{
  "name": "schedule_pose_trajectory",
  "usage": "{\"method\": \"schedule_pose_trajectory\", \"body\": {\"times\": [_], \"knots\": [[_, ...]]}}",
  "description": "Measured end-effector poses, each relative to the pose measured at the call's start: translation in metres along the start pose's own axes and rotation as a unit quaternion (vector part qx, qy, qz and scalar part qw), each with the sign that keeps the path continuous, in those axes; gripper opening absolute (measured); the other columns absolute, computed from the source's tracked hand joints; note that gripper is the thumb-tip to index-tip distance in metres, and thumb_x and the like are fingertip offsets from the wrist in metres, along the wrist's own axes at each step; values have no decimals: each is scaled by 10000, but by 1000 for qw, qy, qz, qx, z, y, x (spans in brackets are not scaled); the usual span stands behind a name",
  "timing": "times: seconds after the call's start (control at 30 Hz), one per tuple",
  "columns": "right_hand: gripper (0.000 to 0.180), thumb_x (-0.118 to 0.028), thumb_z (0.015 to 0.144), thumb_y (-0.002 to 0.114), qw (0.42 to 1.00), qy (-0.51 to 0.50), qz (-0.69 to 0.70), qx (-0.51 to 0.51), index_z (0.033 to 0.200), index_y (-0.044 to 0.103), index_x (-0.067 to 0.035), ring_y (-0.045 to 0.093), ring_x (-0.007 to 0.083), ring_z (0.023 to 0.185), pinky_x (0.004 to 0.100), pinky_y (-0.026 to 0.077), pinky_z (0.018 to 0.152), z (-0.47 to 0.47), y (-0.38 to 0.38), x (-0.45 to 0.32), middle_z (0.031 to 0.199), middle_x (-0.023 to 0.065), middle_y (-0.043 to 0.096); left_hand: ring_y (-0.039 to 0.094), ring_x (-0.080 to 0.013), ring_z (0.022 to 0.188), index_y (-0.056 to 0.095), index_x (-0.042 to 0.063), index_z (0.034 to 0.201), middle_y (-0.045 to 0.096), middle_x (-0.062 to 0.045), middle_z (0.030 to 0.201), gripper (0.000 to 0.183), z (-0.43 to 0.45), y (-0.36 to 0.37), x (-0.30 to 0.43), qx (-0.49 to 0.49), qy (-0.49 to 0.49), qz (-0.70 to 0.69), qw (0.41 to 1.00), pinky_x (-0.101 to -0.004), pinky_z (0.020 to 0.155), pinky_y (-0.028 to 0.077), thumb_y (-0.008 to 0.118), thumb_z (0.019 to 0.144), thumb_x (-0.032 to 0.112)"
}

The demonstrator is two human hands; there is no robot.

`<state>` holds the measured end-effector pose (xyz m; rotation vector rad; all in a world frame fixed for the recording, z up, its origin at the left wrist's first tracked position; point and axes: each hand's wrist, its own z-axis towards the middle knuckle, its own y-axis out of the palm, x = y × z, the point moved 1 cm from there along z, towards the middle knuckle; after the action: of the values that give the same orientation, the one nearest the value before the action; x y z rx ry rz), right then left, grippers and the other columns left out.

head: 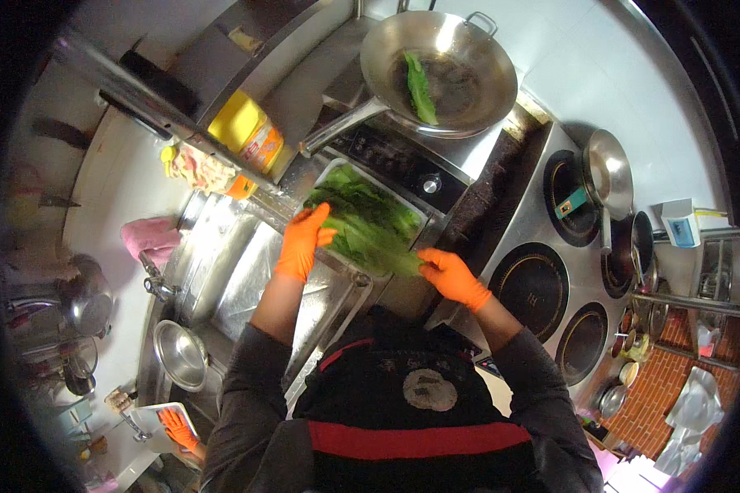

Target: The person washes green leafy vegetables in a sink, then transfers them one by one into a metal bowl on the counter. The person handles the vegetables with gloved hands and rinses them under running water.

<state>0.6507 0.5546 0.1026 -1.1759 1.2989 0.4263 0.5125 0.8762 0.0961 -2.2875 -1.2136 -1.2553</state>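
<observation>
Both of my hands wear orange gloves. My left hand [306, 241] is at the near left edge of a white tray [379, 167] filled with green leafy vegetables [351, 188]. My right hand [453, 277] grips the end of a long green leaf [379, 243], blurred, which lies across the tray towards my left hand; whether the left fingers hold its other end I cannot tell. Beyond the tray, a large steel wok [385, 58] with a long handle stands on a cooker, and a single green leaf [419, 89] lies inside it.
A metal sink [222, 271] with a tap [157, 285] is at left, beside a steel bowl [180, 355]. Round black hobs [530, 293] and pans [610, 172] are at right. A yellow container [243, 129] stands upper left. At lower left, another person's orange-gloved hand [177, 429] touches a white tray.
</observation>
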Motion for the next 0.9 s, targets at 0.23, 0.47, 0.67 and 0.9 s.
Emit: {"method": "schedule_pose_trajectory", "body": {"times": [0.23,0.47,0.67,0.9], "knots": [[465,-149,900,661,953,24,-278,118,1349,599,-47,670,390,976,476,547,857,64,24,24,1119,190,684,732,-207,732,547,-128,1333,717,-159,1093,683,102,24,21,31,16,115,993,-277,521,523,814,901,329],[549,-209,878,710,970,30,-240,29,1361,549,-4,626,413,1024,521,541,814,62,60,22,1180,217,603,738,-327,797,713,-51,1046,751,-198,952,522,116,28,1,157,209,392,882,-410,672,570,732,925,457],[638,-245,841,764,968,54,-242,50,1388,536,-8,593,420,1104,513,509,896,63,60,3,1266,211,577,681,-390,885,736,43,1105,741,-184,916,483,108,31,-1,236,358,623,655,-472,811,540,667,934,489],[1113,-571,770,804,928,14,-372,29,1568,313,31,260,483,1496,595,256,1195,74,62,-20,1640,246,283,621,-412,1098,692,-20,1146,692,-231,1152,449,94,20,6,260,355,491,752,-501,969,477,664,963,389]]}}
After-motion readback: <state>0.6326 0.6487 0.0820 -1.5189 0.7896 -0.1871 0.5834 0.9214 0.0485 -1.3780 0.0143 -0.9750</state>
